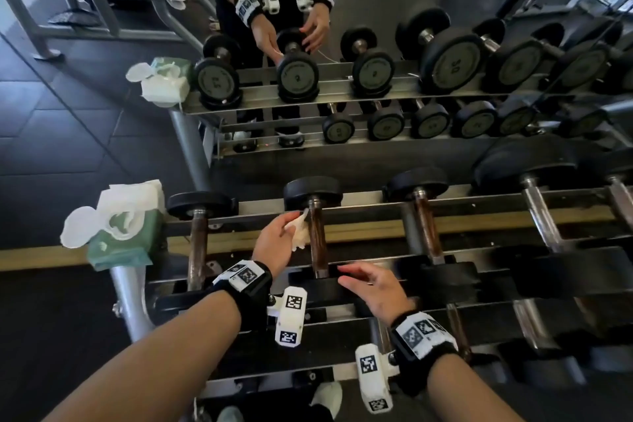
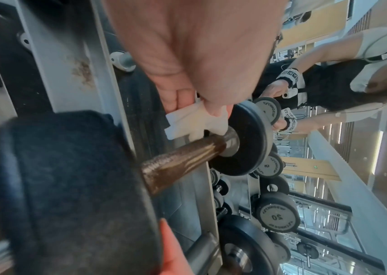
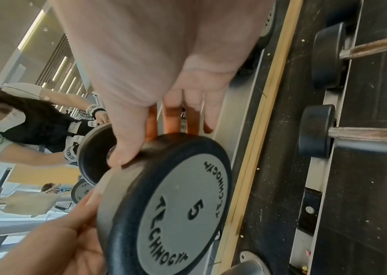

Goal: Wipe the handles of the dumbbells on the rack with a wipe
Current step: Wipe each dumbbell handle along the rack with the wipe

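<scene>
A dumbbell with a brown knurled handle [image 1: 317, 243] [image 2: 180, 161] lies second from the left on the top tier of the rack [image 1: 479, 212]. My left hand [image 1: 294, 223] [image 2: 202, 104] pinches a crumpled white wipe [image 1: 299, 231] [image 2: 188, 121] against the left side of the handle, close to the far plate [image 1: 312, 192] [image 2: 246, 139]. My right hand [image 1: 356, 279] [image 3: 164, 134] lies over the near plate [image 3: 176, 204], marked 5. Its thumb rests on the rim and the fingers reach straight past the top.
A green pack of wipes [image 1: 120, 236] with its white lid open sits at the rack's left end. More dumbbells lie to the left [image 1: 197, 243] and right [image 1: 424, 226], with heavier ones further right. A mirror [image 1: 298, 72] behind reflects rack and person.
</scene>
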`<state>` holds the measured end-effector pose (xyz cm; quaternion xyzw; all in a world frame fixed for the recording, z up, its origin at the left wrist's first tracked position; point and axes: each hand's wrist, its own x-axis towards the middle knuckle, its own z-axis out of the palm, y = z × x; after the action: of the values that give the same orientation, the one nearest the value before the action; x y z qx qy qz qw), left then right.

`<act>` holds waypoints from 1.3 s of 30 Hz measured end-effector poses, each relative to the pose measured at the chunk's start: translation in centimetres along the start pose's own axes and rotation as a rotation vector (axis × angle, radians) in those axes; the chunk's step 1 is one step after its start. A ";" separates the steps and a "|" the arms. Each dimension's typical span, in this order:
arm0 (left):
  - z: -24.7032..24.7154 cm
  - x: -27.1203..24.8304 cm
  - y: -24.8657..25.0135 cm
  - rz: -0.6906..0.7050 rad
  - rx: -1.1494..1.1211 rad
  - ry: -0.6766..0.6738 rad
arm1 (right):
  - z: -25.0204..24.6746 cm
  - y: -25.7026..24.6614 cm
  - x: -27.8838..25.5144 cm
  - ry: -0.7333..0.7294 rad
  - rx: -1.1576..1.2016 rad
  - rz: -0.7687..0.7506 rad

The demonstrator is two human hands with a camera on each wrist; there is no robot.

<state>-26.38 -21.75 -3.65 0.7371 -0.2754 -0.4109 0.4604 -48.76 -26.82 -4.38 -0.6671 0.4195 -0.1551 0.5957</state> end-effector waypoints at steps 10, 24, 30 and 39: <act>1.6 0.7 0.3 -0.008 -0.137 0.038 | 0.4 0.7 -0.2 -0.002 0.099 -0.016; -0.2 -2.1 -1.5 0.183 0.443 -0.215 | 1.1 1.3 -0.7 0.034 0.064 -0.003; -1.6 0.5 0.2 0.122 0.247 0.059 | 1.0 1.2 -0.8 0.021 0.051 -0.008; 0.8 0.0 0.4 0.204 0.442 -0.104 | 1.2 1.1 -1.0 0.046 0.089 0.031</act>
<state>-27.05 -22.31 -3.48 0.7661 -0.4548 -0.3294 0.3125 -48.95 -25.21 -5.42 -0.6295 0.4360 -0.1798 0.6175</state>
